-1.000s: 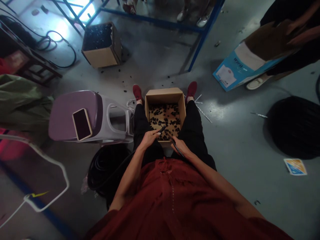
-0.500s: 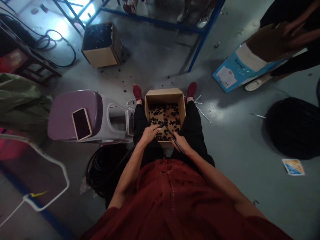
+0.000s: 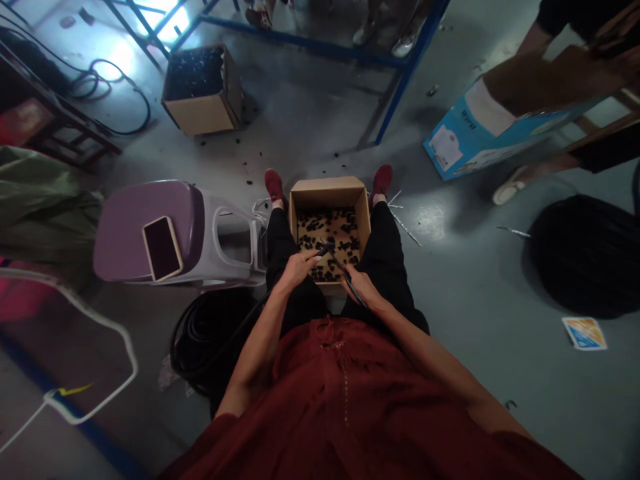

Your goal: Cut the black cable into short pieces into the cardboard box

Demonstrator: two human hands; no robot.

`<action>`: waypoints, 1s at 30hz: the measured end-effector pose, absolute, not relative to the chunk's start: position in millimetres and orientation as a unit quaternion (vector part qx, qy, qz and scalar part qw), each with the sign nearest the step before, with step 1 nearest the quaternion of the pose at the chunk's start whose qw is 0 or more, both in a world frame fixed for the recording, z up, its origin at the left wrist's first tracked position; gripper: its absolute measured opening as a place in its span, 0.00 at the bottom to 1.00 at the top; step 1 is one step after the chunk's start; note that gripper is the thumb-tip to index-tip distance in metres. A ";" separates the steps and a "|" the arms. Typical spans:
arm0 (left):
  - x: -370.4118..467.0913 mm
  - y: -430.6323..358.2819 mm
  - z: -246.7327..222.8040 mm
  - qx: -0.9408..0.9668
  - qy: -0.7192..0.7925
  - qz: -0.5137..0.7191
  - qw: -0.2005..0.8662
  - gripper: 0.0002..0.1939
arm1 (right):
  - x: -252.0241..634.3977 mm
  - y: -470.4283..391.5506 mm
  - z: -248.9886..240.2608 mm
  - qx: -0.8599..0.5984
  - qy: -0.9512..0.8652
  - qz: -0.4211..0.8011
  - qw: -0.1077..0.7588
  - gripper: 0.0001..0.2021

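Note:
My left hand is closed around a black hose, whose end sticks out past the fingers over the cardboard box. A length of this hose seems to run back beside my left forearm to a black coil on the floor. My right hand is wrapped round a long, slim dark cutting tool; its pointed tip meets the hose end. Several short black pieces lie scattered in the box, which stands between my legs. Whether the blades touch the hose is too small to tell.
To the left, a purple-topped stool bears a phone. A second carton full of black pieces stands ahead, by a blue metal frame. At right, another person bends over a blue carton, near a black bundle.
My hands, the hose and the tool have hardly moved. At right, the other person's arms and leg have shifted, and the blue carton has tipped and moved slightly.

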State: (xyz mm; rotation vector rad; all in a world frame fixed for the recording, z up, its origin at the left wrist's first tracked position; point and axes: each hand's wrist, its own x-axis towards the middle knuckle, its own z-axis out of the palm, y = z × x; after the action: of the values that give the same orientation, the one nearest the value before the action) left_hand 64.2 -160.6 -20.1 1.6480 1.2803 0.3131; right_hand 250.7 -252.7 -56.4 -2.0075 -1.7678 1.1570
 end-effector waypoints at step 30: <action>54.0 -171.8 -55.3 0.663 0.536 0.107 0.512 0.19 | 244.7 -267.6 -62.1 -0.692 -0.562 0.449 0.064 0.10</action>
State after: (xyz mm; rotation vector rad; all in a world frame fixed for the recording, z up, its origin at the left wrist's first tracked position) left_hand 54.0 -171.8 -55.3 1.5946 1.2902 0.2568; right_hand 244.7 -267.6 -62.1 -2.0910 -1.6961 1.3550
